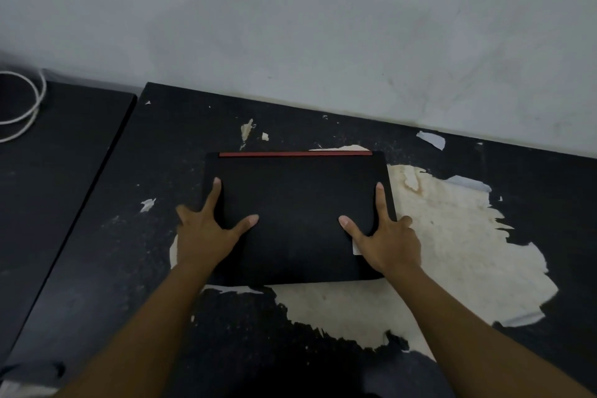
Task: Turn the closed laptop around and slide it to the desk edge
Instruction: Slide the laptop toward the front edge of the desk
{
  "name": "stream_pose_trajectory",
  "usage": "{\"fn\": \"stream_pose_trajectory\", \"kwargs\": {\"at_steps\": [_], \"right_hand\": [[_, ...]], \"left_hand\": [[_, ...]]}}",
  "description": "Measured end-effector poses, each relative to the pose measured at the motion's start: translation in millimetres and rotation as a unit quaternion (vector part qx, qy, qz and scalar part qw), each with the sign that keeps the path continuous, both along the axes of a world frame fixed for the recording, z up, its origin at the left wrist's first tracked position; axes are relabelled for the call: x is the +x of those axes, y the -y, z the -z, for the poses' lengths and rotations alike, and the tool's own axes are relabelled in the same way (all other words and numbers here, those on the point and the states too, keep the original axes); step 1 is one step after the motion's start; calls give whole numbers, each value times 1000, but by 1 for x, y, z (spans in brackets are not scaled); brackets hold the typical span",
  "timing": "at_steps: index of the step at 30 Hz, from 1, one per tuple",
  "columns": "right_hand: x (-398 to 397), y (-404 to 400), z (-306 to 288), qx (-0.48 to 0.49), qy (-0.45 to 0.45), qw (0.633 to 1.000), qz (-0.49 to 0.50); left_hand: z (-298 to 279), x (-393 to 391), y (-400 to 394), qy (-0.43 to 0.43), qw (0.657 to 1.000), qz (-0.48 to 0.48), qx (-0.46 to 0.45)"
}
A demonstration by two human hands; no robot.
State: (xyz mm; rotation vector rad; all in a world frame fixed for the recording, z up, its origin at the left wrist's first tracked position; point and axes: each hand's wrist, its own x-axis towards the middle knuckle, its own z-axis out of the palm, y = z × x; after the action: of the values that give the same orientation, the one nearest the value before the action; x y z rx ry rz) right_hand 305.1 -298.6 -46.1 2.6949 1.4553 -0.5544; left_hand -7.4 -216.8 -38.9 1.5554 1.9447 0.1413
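A closed black laptop (297, 203) lies flat on the black desk (97, 236), its red strip along the far edge, towards the wall. My left hand (203, 233) grips its left side, forefinger and thumb spread on the lid, the other fingers over the edge. My right hand (387, 239) grips the right side the same way, partly covering a small white sticker on the lid.
The desk's black surface is peeled away in a large pale patch (452, 236) under and to the right of the laptop. A grey wall (290, 26) runs along the desk's far edge. A second black desk (48, 187) at left carries a white cable (29, 107).
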Motion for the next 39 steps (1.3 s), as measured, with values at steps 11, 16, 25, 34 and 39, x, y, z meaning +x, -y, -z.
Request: {"fn": "stream_pose_trajectory", "kwargs": {"at_steps": [11, 16, 25, 34, 39], "right_hand": [[-15, 9, 7, 34, -41, 998, 46], [-22, 14, 15, 64, -13, 996, 64], [-19, 18, 36, 116, 23, 990, 74], [-14, 16, 45, 124, 28, 989, 69], [-10, 12, 48, 133, 30, 989, 62]], "left_hand": [[17, -6, -21, 92, 991, -18, 95], [25, 1, -18, 5, 990, 12, 140], [45, 13, -9, -111, 972, 1, 205], [52, 9, -14, -111, 973, 9, 202], [52, 14, -13, -162, 970, 14, 181]]}}
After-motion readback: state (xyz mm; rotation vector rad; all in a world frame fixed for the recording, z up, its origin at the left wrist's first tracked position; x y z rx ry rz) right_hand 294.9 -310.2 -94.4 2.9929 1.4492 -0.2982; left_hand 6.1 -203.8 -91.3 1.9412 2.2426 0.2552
